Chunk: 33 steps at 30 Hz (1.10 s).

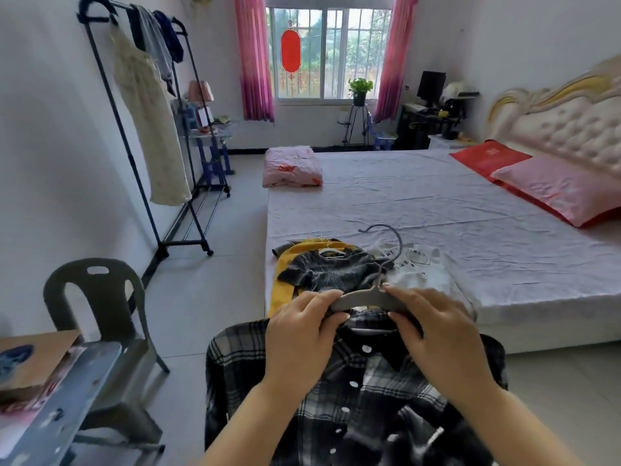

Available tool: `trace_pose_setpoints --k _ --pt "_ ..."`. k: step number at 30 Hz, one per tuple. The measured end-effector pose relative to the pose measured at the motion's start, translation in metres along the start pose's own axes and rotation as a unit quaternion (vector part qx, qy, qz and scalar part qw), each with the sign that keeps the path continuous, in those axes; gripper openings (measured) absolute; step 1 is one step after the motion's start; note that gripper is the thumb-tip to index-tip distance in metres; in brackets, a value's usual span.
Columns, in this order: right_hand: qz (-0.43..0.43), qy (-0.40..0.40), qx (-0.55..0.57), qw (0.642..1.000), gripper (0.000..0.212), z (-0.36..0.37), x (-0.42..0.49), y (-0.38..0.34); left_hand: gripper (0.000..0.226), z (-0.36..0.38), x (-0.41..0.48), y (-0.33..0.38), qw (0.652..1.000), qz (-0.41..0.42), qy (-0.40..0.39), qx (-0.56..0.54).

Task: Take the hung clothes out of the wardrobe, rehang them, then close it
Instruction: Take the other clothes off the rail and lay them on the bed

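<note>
In the head view, my left hand (302, 334) pinches one arm of the grey hanger (364, 299) and my right hand (433, 331) curls round the other, holding it at the collar of the plaid shirt (353, 398), which is spread in front of me just short of the bed's (437, 203) near edge. I judge each hanger arm must seat fully inside a shoulder, collar centred under the hook, or the shirt may slip. More clothes (332, 270) lie at the bed's near left corner.
</note>
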State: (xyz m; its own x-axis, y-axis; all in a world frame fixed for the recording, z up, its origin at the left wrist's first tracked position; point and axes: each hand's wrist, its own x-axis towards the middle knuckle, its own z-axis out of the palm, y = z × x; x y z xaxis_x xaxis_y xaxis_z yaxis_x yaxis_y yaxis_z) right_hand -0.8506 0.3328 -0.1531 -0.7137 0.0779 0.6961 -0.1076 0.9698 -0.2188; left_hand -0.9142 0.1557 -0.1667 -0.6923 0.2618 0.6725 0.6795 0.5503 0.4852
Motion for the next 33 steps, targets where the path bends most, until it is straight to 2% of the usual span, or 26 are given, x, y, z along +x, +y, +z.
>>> trace_pose_setpoints --k 5,18,24,29,33 --pt "0.011 -0.042 0.031 0.999 0.046 0.059 0.056 0.048 0.028 0.052 0.054 -0.045 0.999 -0.035 -0.003 0.005" --pt "0.037 -0.07 0.024 0.997 0.041 0.235 0.22 0.158 0.026 0.198 0.224 -0.187 0.998 -0.052 0.0 -0.024" --pt "0.03 -0.093 0.031 0.995 0.039 0.305 0.279 0.199 0.025 0.25 0.28 -0.242 0.997 -0.068 -0.031 -0.023" --pt "0.018 -0.136 0.07 0.988 0.037 0.376 0.333 0.241 0.026 0.303 0.328 -0.294 0.992 -0.115 -0.047 0.003" --pt "0.044 -0.23 0.072 0.969 0.04 0.447 0.386 0.276 0.037 0.353 0.378 -0.343 0.969 -0.21 -0.104 0.075"
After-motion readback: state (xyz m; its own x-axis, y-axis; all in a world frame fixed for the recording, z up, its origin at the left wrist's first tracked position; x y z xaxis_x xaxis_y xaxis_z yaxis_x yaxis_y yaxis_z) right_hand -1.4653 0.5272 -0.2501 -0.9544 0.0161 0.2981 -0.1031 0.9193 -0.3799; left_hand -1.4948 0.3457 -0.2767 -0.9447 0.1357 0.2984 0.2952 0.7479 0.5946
